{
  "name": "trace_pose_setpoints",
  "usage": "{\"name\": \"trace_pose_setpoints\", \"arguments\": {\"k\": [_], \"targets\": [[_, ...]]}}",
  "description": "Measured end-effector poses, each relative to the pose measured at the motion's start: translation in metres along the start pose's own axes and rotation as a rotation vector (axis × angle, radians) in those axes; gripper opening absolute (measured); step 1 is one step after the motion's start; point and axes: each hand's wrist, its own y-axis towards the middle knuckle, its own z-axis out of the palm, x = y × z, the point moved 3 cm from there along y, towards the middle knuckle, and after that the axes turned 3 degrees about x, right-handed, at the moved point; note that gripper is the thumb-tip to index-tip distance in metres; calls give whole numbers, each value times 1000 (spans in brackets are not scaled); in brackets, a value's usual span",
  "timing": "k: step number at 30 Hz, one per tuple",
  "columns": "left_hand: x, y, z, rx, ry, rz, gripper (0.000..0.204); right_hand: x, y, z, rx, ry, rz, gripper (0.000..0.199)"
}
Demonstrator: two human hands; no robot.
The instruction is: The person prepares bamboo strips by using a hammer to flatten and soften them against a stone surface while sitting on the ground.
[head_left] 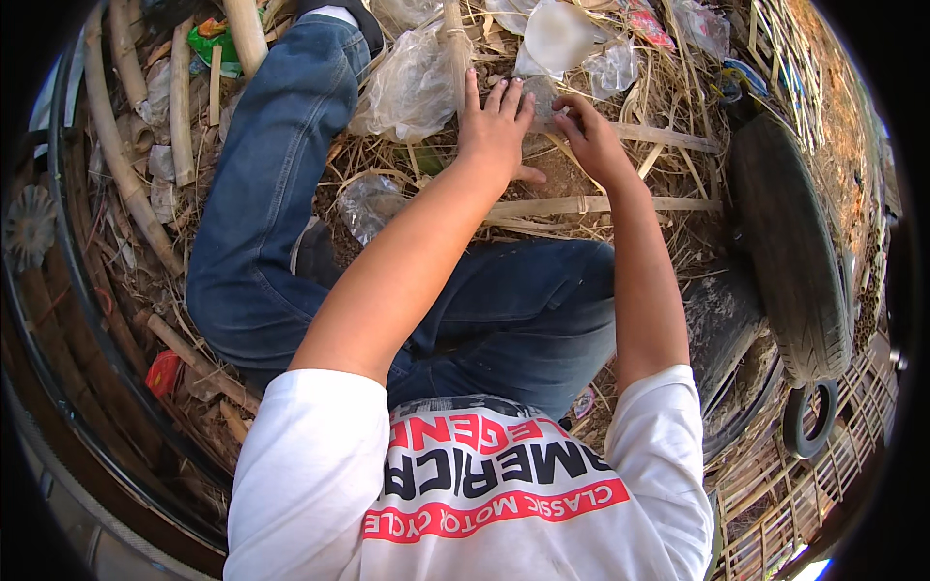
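My left hand (pixel 492 136) lies flat, fingers spread and pointing away from me, over dry straw and litter. Under or beside its fingertips runs an upright bamboo stick (pixel 455 44). To its right is my right hand (pixel 593 140), with thumb and forefinger curled together at the edge of a small clear plastic piece (pixel 539 95); whether they grip it is hard to make out. A crumpled clear plastic bag (pixel 412 87) lies left of my left hand. Beyond both hands sits a round whitish translucent piece (pixel 557 37). A split bamboo strip (pixel 581 206) crosses nearer to me.
My bent legs in jeans (pixel 281 174) frame the spot. At right stands a black tyre (pixel 785 242), with a black ring (pixel 811 419) and woven bamboo lattice (pixel 823 474) below it. Bamboo poles (pixel 121 155) and a green wrapper (pixel 215 46) lie at left, beside a curved black rail (pixel 73 203).
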Motion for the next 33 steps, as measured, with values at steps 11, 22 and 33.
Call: {"name": "trace_pose_setpoints", "arguments": {"k": [11,22,33], "targets": [[2,-2,1,3,-14,6,118,-14,-2,0,-42,-70,-122,23],[2,-1,4,-6,-23,47,125,0,-22,-45,-16,58,105,20],[-5,5,-6,45,149,38,129,33,-319,-94,-499,386,562,20]]}}
